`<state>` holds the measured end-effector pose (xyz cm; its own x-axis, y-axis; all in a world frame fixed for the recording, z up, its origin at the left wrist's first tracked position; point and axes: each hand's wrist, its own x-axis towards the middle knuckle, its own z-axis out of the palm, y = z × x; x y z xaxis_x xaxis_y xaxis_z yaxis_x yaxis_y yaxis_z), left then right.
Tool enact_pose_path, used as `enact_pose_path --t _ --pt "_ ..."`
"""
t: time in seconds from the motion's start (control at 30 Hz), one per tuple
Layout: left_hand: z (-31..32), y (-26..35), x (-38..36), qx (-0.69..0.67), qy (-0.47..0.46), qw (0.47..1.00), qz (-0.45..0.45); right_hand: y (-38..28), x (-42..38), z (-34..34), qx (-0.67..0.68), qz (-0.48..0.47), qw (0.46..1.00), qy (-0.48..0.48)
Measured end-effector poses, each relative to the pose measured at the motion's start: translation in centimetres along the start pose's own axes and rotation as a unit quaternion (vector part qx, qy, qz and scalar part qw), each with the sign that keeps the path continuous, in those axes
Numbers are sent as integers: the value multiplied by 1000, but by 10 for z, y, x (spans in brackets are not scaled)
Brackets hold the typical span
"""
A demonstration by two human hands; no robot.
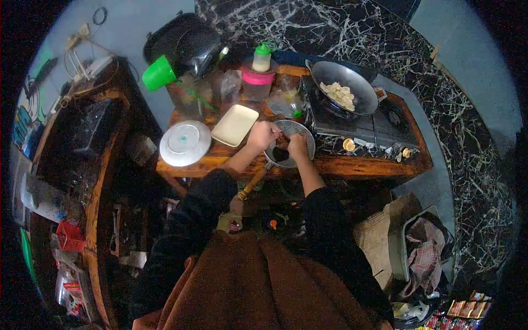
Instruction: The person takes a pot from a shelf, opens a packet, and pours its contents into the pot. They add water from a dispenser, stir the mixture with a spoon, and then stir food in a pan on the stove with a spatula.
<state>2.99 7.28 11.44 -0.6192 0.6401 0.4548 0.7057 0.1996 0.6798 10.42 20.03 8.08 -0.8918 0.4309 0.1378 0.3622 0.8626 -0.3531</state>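
garment (258,275), left hand (264,136), right hand (297,147), pan (291,127) beneath

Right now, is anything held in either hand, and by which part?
The left hand and right hand seem to grip a small reddish-brown item above the round pan; which part cannot be told.

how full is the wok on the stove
Partly full: pale pieces lie left of centre in the wok, with bare metal showing on its right side.
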Motion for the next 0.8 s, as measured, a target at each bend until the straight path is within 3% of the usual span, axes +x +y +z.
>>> enact_pose_path --t 0.13,0.2,0.23,0.37,0.43,0.57,0.63,0.67,0.73,0.8 --pt "1 5 1 -2 5 1000 -26 0 7 18 86 -21 995 39" --pt "6 3 2 -6 7 999 -36 1 8 23 48 -102 990 85" --pt "10 0 1 -9 9 999 -49 -7 5 15 60 -50 995 69" --pt "21 4 1 33 12 995 -89 -28 -2 -3 53 -7 996 69" --pt "13 19 -1 164 12 979 -122 -30 3 -3 218 91 965 111" --pt "16 13 -3 170 24 979 -113 -24 9 4 129 77 987 62" --pt "15 10 -5 84 40 994 -60 -23 9 4 265 117 954 73" --pt "17 10 -6 84 40 994 -59 -22 7 4 265 118 954 74" --pt "20 9 -9 -38 72 993 -81 -19 5 4 158 46 982 89" --pt "23 9 -12 -52 86 991 -87 -14 3 4 106 -7 990 94"
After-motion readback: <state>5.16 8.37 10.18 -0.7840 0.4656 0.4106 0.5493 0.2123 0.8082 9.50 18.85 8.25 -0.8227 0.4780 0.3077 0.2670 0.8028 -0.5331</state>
